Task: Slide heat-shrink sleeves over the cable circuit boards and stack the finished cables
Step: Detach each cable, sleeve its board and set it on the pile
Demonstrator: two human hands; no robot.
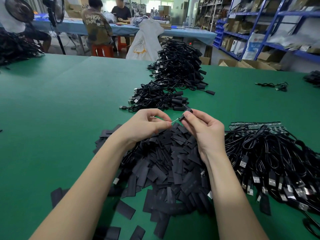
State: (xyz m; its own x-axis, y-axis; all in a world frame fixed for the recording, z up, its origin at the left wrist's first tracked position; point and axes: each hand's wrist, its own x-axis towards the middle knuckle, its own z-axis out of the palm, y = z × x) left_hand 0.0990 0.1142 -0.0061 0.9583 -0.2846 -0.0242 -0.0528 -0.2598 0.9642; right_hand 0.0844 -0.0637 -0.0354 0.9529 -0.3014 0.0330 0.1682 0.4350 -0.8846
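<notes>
Just above the middle of the frame, your two hands meet over the green table (52,101). Your left hand (145,125) has thumb and forefinger pressed together on a thin pale wire end (174,120), the other fingers curled loosely under. Your right hand (204,129) pinches a black heat-shrink sleeve (186,113) between thumb and fingertips, its near end meeting the wire; whether a circuit board sits inside the sleeve cannot be told.

Below your hands, filling the lower centre, lies a heap of loose flat sleeves (173,161), with strays scattered toward the lower left. At the right of the frame, touching that heap, sits a spread bundle of unsleeved cables (270,153), USB plugs fanned toward the lower right and a strip of green circuit boards (256,126) along its upper edge.

Directly above your hands is a small stack of finished cables (155,97), plugs pointing left and sleeved ends pointing right. A much larger stack of cables (178,66) rises behind it toward the upper centre. One loose cable (273,85) lies apart at the right.

Along the top of the frame, people sit on red stools (102,50) at a blue-covered bench (173,32), two fans (53,7) stand upper left, and blue shelving (259,32) with boxes fills the upper right.
</notes>
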